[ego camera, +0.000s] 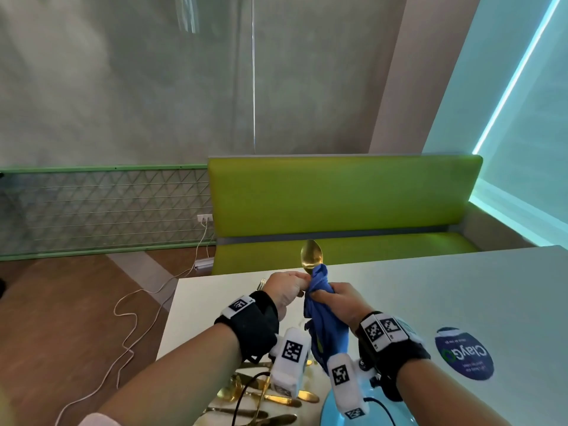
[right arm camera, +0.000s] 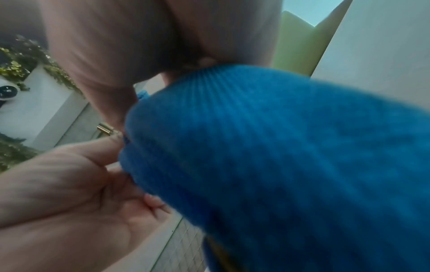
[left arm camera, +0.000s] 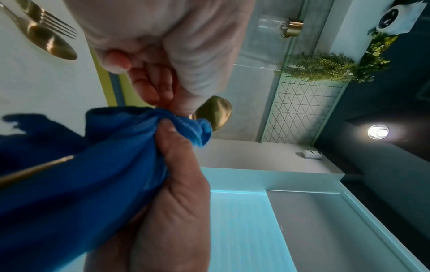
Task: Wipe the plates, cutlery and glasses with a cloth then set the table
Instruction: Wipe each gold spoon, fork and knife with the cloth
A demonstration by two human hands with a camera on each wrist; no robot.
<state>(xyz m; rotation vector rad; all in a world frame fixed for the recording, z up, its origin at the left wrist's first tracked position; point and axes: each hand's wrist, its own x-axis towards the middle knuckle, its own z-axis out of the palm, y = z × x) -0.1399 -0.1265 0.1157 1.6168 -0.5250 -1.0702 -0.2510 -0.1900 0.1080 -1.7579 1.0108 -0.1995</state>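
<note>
A gold spoon (ego camera: 311,257) stands upright above the white table (ego camera: 430,287), bowl on top. A blue cloth (ego camera: 322,315) is wrapped round its neck and handle and hangs down below. My right hand (ego camera: 319,295) grips the cloth around the handle. My left hand (ego camera: 299,281) pinches the spoon at the top of the cloth, just under the bowl. In the left wrist view the spoon's bowl (left arm camera: 214,112) sticks out past the cloth (left arm camera: 104,156), and the handle's end shows below. The cloth (right arm camera: 279,156) fills the right wrist view.
Several gold pieces of cutlery (ego camera: 270,398) lie on the table under my wrists, beside a light blue plate (ego camera: 332,416). A gold fork (ego camera: 262,284) lies past my left hand. A round blue sticker (ego camera: 464,353) is on the table to the right. A green bench (ego camera: 338,204) stands beyond the far edge.
</note>
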